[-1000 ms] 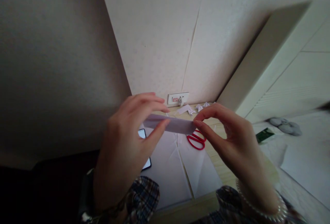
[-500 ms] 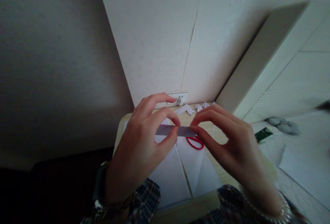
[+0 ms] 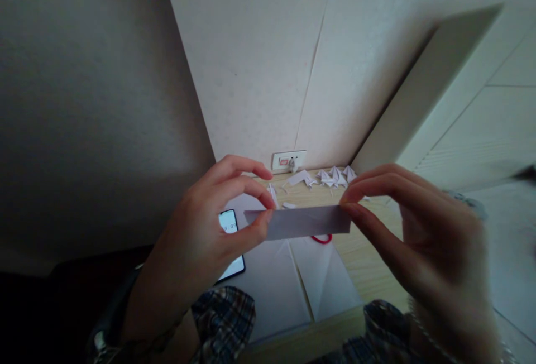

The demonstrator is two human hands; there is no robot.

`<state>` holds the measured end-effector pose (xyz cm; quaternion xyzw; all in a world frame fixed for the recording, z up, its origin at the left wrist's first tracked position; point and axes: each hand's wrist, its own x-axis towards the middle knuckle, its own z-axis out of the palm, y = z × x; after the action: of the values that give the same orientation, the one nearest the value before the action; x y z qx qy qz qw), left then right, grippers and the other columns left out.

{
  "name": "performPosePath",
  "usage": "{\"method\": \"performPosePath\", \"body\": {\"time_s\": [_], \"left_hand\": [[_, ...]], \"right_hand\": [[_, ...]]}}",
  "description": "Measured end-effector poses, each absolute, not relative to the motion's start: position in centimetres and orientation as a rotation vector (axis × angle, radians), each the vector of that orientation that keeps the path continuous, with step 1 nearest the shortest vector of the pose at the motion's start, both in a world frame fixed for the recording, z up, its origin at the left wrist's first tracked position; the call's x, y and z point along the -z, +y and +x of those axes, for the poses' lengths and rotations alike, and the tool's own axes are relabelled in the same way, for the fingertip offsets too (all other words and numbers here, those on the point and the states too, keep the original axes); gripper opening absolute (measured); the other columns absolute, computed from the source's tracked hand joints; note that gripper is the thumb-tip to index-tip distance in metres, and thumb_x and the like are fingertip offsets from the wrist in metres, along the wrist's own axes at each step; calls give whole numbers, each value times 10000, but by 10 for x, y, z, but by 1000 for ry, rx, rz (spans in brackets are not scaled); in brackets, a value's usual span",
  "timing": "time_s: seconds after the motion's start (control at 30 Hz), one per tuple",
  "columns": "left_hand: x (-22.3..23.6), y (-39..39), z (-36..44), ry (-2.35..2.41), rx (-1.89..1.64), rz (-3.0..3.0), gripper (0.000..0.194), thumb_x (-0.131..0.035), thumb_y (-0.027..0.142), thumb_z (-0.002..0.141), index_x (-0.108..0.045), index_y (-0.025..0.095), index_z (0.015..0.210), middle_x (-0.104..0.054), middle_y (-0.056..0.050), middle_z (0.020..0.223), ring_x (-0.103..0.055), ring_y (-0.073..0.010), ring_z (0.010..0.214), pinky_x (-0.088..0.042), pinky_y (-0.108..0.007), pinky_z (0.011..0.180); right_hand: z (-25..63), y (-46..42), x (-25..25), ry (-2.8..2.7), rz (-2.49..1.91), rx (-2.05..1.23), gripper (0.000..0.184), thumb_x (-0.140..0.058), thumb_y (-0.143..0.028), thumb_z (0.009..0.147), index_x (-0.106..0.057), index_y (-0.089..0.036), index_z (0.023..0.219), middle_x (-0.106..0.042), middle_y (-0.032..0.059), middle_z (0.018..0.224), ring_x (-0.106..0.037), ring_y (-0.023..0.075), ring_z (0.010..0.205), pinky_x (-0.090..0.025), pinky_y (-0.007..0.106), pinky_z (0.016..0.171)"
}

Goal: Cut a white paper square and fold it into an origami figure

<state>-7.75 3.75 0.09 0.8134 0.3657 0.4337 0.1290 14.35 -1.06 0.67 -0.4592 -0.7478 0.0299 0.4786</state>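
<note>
A narrow strip of white paper (image 3: 307, 222), apparently folded, is held level above the small table. My left hand (image 3: 221, 224) pinches its upper edge near the left end between thumb and forefinger, with the other fingers raised. At the opposite end, my right hand (image 3: 402, 224) grips the top corner between thumb and fingertips. Below the strip lie white paper sheets (image 3: 272, 286), and part of a red scissor handle (image 3: 322, 239) shows under its lower edge. Behind my left hand a lit phone (image 3: 237, 266) is partly hidden.
Several small folded paper pieces (image 3: 335, 175) stand along the back of the wooden table (image 3: 360, 258). A wall socket (image 3: 288, 160) with a plug sits just behind them. To the right is a pale panelled piece of furniture (image 3: 444, 101).
My hands have moved apart, the right one farther right, and more of the paper strip shows between them. The phone has come into view behind my left hand.
</note>
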Motion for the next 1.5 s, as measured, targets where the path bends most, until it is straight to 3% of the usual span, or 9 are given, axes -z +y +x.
{"method": "performPosePath", "body": {"time_s": [0.2,0.33,0.4,0.47,0.6,0.8,0.9,1.07,1.5], "left_hand": [[3,45,-103,1298,-1271,2300,134,-629,126,825,-672,243,777,-672,-6,1063,-643,-185,1006,-503,-319,911],[8,51,-118,1371,-1375,2139,84,-637,218,828,-692,251,775,-672,5,1051,-636,-197,1017,-490,-380,930],[8,51,-115,1290,-1346,2047,54,-668,229,814,-709,264,818,-674,14,1042,-651,-169,1014,-521,-326,902],[6,48,-107,1154,-1325,1928,89,-707,204,766,-699,254,840,-698,22,962,-690,-130,926,-565,-240,824],[0,40,-90,1018,-1333,1749,192,-758,138,722,-681,259,848,-738,86,770,-716,-52,712,-561,-88,678],[-3,35,-78,927,-1361,1684,124,-733,103,767,-694,215,801,-750,65,782,-729,-54,722,-572,-78,682],[-4,35,-74,933,-1378,1667,113,-724,87,775,-694,193,800,-746,58,780,-721,-53,722,-569,-79,675],[-5,34,-68,935,-1420,1645,120,-724,78,767,-689,191,785,-727,79,749,-703,-34,703,-558,-58,657],[-3,31,-57,952,-1468,1645,243,-677,41,744,-649,231,893,-726,53,941,-720,-60,797,-569,-97,685]], "right_hand": [[158,-14,-8,-1724,-1155,-82,119,-656,-150,900,-641,-252,841,-644,-7,824,-594,158,769,-443,310,675],[154,-8,-3,-1492,-1172,-301,104,-710,-209,867,-678,-248,776,-637,-21,743,-584,142,716,-444,280,664],[146,-3,2,-1310,-1129,-495,109,-742,-233,840,-687,-239,746,-645,-26,720,-591,128,709,-447,248,640],[138,2,8,-1188,-1070,-671,116,-734,-244,845,-688,-229,740,-617,-41,654,-554,95,638,-424,203,569],[127,10,18,-1036,-984,-938,143,-721,-255,852,-666,-200,732,-629,-47,612,-568,63,614,-441,152,583],[115,18,30,-902,-799,-1313,175,-773,-303,825,-668,-188,745,-702,-51,617,-627,25,569,-463,90,552],[110,19,33,-882,-756,-1370,174,-789,-295,803,-664,-192,740,-727,-54,653,-684,29,611,-517,92,623],[106,18,38,-857,-728,-1458,138,-790,-275,810,-684,-190,784,-738,-50,668,-701,26,609,-530,83,613],[98,20,49,-899,-705,-1445,99,-779,-278,819,-719,-219,871,-759,-47,794,-721,43,698,-567,120,733]]}}
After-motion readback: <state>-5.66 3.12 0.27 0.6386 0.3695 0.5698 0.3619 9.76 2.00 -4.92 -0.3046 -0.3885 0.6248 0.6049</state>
